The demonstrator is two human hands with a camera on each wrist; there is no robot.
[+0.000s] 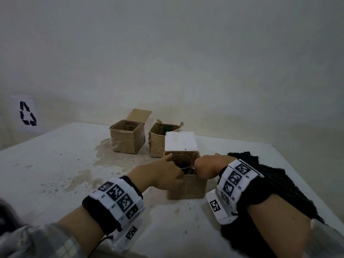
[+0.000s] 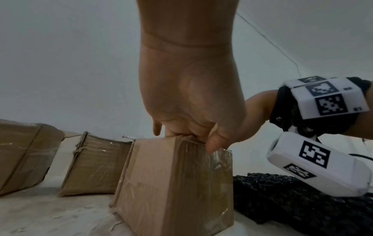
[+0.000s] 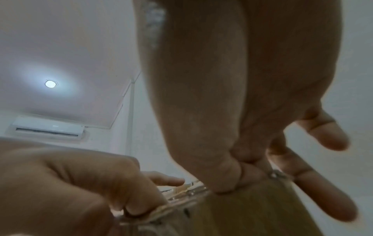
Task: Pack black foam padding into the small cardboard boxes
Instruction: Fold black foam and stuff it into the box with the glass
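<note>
At the centre of the head view, the left hand (image 1: 163, 172) and right hand (image 1: 206, 167) both pinch the top rim of the nearest cardboard box (image 1: 188, 188). The black foam padding (image 1: 275, 185) lies at right, under the right forearm, beside the box.

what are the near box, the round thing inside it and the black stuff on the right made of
Near box: brown cardboard, matte, with glossy clear tape shining on its side.
Round thing: see-through rim and wall, so probably clear glass or plastic; which one is unclear.
Black stuff: looks like soft foam, matte with a bumpy, netted surface.
</note>
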